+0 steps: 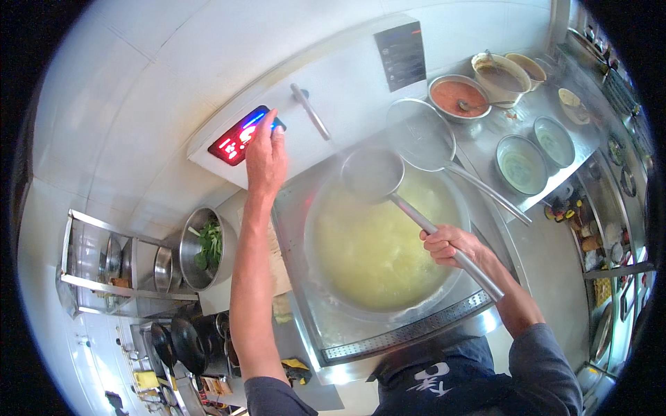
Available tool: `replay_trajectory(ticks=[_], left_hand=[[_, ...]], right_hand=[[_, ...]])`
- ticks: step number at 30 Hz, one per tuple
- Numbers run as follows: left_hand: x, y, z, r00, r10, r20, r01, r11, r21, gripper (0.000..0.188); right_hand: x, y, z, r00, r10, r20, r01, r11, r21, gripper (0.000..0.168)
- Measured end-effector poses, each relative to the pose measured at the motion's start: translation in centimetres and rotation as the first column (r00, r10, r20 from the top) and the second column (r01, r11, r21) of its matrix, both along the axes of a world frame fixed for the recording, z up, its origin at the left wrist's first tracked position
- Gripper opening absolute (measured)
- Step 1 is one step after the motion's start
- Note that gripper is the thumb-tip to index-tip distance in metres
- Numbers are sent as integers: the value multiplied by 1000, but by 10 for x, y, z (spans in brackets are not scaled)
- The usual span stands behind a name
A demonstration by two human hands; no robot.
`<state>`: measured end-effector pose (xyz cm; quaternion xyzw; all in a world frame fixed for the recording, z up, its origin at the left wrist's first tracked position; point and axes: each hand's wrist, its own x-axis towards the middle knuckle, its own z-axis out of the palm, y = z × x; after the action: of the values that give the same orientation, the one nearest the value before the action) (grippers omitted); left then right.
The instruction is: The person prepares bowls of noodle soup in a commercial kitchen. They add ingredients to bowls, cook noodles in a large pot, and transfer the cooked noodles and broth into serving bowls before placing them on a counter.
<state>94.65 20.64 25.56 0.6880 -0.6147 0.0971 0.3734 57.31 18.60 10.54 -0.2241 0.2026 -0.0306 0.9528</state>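
My left hand (pixel 267 158) reaches to a lit control panel (pixel 234 140) with red and blue lights, its fingers at the right end. Nothing is held in it. My right hand (pixel 451 246) grips the long metal handle of a large ladle (pixel 373 174). The ladle's round bowl is over the far side of a wide pot (pixel 385 255), which holds steaming, yellowish liquid. Steam blurs the bowl, so its contents cannot be told. A round wire-mesh strainer (pixel 421 132) lies just beyond the ladle, its handle pointing right. Above the pot, a metal spout (pixel 311 112) sticks out from the stove's back panel.
A metal bowl of red sauce (pixel 457 96), with a spoon in it, stands at the back right by a tub of brown sauce (pixel 500 78). Two bowls of pale liquid (pixel 521 164) sit nearer. Leafy greens (pixel 209 244) lie in a steel bowl (pixel 186 260) on the left.
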Motion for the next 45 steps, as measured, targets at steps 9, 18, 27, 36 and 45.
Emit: replay_trajectory(ticks=[9, 18, 27, 36, 45], left_hand=[[8, -34, -15, 996, -17, -86, 22, 998, 62, 41], [-5, -57, -10, 992, 10, -128, 9, 988, 151, 47], [-13, -70, -9, 967, 36, -251, 28, 968, 249, 50], [-15, -73, -9, 983, 3, -183, 41, 971, 237, 49], [-10, -75, -14, 985, -8, -173, 46, 976, 214, 47]], right_hand=[[-110, 5, 23, 942, -322, -95, 319, 947, -48, 9], [-215, 0, 29, 779, -610, -146, 585, 791, -180, 11], [-272, -28, 16, 626, -745, -230, 670, 664, -331, 8], [-310, -43, -9, 595, -778, -200, 730, 628, -270, 10], [-328, -46, -7, 550, -810, -202, 729, 584, -358, 7]])
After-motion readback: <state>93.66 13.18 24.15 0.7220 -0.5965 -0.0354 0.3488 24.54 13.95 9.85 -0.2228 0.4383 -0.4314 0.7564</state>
